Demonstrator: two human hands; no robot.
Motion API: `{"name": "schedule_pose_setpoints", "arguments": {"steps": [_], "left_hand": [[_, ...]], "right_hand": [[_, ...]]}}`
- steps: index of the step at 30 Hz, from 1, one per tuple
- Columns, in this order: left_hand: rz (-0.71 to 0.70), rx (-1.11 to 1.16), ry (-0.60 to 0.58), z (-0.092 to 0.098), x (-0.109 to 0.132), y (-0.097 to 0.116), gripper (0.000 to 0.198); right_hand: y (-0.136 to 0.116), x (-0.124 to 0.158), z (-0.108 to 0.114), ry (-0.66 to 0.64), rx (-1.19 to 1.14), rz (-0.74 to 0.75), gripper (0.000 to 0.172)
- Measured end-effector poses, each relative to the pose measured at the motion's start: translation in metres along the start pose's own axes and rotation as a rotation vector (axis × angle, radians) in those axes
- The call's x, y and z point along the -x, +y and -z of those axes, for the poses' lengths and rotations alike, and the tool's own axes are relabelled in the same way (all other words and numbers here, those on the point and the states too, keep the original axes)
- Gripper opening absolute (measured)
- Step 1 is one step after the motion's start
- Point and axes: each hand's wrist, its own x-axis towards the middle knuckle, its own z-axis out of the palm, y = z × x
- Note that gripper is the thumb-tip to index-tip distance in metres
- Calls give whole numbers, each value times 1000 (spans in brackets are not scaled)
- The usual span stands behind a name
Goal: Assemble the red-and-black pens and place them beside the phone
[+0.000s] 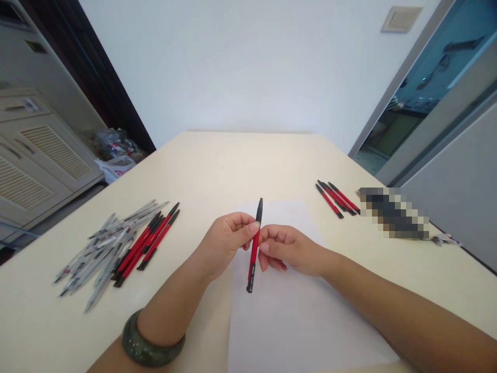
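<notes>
A red pen [255, 248] with a black tip and black clip end is held up at a tilt over a white sheet of paper [287, 321]. My left hand [231, 235] pinches its barrel just below the black tip section, thumb in front. My right hand [287, 247] is closed at the pen's right side, with thumb and index finger against the barrel's middle and the other fingers curled. To the left of my left hand lie several red and black pens [145, 241].
A pile of clear, grey-looking pens or refills [104, 254] lies left on the cream table [252, 160]. Several red pens [336, 199] lie at the right, beside a pixelated dark object [394, 212]. A white wall [248, 67] stands behind the table.
</notes>
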Motion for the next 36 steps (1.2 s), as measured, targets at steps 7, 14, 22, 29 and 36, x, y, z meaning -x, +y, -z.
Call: {"name": "schedule_pose_setpoints", "arguments": {"steps": [7,14,22,29,36], "left_hand": [[41,157,-40,-10,-1,-4,17],[65,434,-71,-11,0,-5,19],[9,488,40,-11,-2,-7,13],[60,380,180,-12,-3,-6,13],[37,490,52,-12,-2,-6,18]], "right_hand": [[-1,-1,6,-13,-25,40,19],[-5,5,12,-157,-222,-36,16],[-11,6,15,-170,-116,-56,23],[-11,4,13,-140,41,-68,25],[-7,1,14,-178,-106,-82,24]]}}
